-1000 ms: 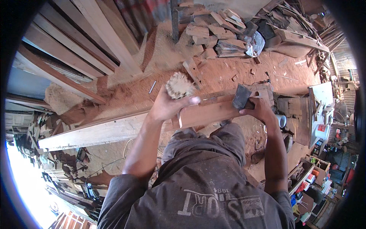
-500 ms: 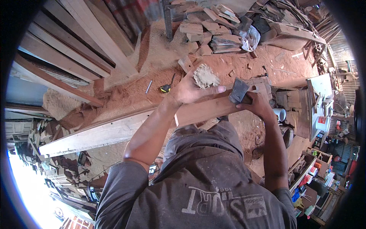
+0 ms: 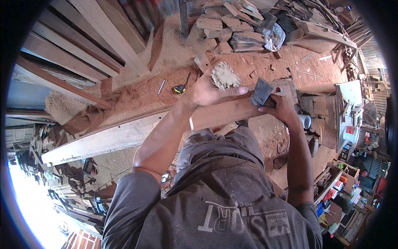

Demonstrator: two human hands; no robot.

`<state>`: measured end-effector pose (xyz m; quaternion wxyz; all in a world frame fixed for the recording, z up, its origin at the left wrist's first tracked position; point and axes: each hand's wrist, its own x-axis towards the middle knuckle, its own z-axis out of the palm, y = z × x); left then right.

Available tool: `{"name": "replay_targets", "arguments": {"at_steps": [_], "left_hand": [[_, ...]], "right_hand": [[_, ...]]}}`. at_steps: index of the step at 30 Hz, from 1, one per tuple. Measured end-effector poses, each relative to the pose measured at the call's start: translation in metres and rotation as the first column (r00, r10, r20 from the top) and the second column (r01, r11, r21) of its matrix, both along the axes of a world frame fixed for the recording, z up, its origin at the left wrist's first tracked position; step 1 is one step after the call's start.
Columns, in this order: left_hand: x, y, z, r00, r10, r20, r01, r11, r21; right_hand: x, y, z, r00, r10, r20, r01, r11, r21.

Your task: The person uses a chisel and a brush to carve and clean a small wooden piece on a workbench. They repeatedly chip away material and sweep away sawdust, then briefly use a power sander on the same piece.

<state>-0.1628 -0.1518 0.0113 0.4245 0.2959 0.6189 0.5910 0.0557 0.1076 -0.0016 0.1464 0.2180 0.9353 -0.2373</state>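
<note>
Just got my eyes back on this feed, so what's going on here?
A person's left hand grips a pale, frayed-ended piece, and the right hand holds a dark, flat-faced tool. Both hands are over a long wooden beam lying across in front of the person; whether either touches it is hard to tell. A black-and-yellow object lies on the sawdust-strewn ground beyond the left forearm, with wood offcuts piled farther off.

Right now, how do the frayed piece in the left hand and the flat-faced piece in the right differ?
Colour: the frayed piece is cream, the flat-faced piece dark grey.
Outline: the frayed piece is roundish and ragged, the flat-faced piece straight-edged.
Both are held.
</note>
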Motion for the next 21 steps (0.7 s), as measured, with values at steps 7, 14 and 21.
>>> {"name": "replay_targets", "arguments": {"at_steps": [7,14,21], "left_hand": [[-0.001,-0.002,0.008,0.999,-0.03,-0.032,0.03,0.999,0.012],[-0.002,-0.003,0.003,0.998,-0.013,-0.063,0.012,1.0,-0.02],[-0.003,-0.004,-0.002,0.998,-0.021,-0.066,0.021,1.0,-0.005]], "right_hand": [[0.001,0.002,-0.001,1.0,0.01,-0.023,-0.01,1.0,-0.012],[-0.001,-0.004,0.006,1.0,-0.019,-0.013,0.019,1.0,0.011],[-0.001,-0.003,0.005,1.0,-0.024,0.018,0.024,0.999,0.026]]}}
